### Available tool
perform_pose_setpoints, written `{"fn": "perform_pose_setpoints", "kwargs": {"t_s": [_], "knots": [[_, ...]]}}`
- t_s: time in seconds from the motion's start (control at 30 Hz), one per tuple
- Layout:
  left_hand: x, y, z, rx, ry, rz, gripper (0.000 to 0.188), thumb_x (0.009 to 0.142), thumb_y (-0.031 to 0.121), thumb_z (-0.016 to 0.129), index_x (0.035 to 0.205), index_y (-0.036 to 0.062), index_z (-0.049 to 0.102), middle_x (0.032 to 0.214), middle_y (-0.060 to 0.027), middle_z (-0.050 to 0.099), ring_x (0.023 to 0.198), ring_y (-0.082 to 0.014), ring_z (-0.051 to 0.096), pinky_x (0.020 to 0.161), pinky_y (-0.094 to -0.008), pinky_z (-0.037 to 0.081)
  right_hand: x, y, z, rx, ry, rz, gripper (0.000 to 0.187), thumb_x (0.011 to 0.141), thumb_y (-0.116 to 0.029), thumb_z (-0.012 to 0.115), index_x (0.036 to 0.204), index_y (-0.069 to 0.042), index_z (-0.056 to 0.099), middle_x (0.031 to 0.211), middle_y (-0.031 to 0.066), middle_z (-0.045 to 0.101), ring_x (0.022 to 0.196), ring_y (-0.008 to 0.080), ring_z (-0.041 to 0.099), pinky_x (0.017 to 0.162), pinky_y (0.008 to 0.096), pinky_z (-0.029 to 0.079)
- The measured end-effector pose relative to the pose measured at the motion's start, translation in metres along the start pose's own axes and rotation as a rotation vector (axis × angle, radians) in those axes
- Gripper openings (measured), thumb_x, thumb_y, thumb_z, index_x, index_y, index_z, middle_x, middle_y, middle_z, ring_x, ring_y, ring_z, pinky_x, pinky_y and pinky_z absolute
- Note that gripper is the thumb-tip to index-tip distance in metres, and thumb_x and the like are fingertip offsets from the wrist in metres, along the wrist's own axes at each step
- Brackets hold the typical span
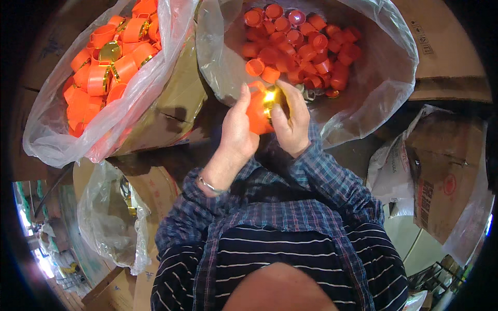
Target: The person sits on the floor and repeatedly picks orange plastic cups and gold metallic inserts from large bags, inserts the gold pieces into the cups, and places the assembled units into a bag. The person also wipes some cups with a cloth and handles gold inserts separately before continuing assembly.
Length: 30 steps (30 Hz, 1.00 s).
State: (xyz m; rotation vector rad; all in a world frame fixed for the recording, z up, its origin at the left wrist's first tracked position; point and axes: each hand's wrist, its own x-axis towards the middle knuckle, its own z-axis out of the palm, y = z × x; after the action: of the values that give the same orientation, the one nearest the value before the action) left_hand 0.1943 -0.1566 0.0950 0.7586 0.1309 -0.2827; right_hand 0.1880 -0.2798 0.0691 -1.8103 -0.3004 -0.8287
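Note:
In front of my chest, an orange plastic mug-shaped piece (pixel 257 116) with a shiny gold end (pixel 270 98) is held between both hands. My left hand (pixel 237 129) is closed round its orange side, thumb pointing up along it. The fingers of my right hand (pixel 293 123) wrap over the gold end, with the thumb pressed against it. Just beyond my hands, a clear plastic bag (pixel 371 98) holds many small orange cups (pixel 306 49). To the left, another clear bag (pixel 46 132) is heaped with orange pieces trimmed in gold (pixel 98 78).
Cardboard boxes support the bags, with one box side (pixel 168 116) showing between them. A brown carton (pixel 446 171) stands at the right beside a white sack (pixel 389 168). At the lower left, an open clear bag (pixel 111 217) rests on cardboard (pixel 155 192).

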Motion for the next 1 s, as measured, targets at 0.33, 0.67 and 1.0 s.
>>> {"fn": "perform_pose_setpoints", "kwargs": {"t_s": [0.33, 0.67, 1.0], "knots": [[-0.004, -0.014, 0.004, 0.026, 0.025, 0.041, 0.048, 0.108, 0.045, 0.038, 0.13, 0.0054, 0.055, 0.126, -0.0078, 0.061, 0.117, -0.0221, 0.058, 0.103, -0.0343, 0.045, 0.009, -0.015, -0.002, 0.013, -0.016, 0.16, 0.039, 0.092, -0.022, 0.065, 0.124, 0.0, 0.061, 0.12, 0.0136, 0.06, 0.108, 0.0258, 0.059, 0.092, 0.0375, 0.049], [-0.015, -0.02, -0.004, 0.765, -0.123, 0.608, 0.031, 0.104, 0.026, 0.055, 0.12, -0.0006, 0.062, 0.107, -0.0155, 0.069, 0.096, -0.0231, 0.067, 0.086, -0.0346, 0.051, 0.015, -0.024, 0.011, 0.371, 0.027, 0.489, 0.036, 0.106, -0.02, 0.041, 0.132, 0.002, 0.054, 0.126, 0.0111, 0.057, 0.113, 0.0192, 0.056, 0.1, 0.0314, 0.043], [0.005, 0.14, 0.014, 0.916, 0.023, 0.763, 0.039, 0.103, 0.038, 0.056, 0.114, 0.0014, 0.064, 0.097, -0.0037, 0.063, 0.097, -0.0137, 0.06, 0.087, -0.031, 0.047, 0.057, 0.071, -0.011, 0.438, -0.189, 0.303, 0.05, 0.094, -0.023, 0.057, 0.135, 0.004, 0.053, 0.125, 0.0148, 0.06, 0.12, 0.0253, 0.057, 0.104, 0.0371, 0.043]]}}
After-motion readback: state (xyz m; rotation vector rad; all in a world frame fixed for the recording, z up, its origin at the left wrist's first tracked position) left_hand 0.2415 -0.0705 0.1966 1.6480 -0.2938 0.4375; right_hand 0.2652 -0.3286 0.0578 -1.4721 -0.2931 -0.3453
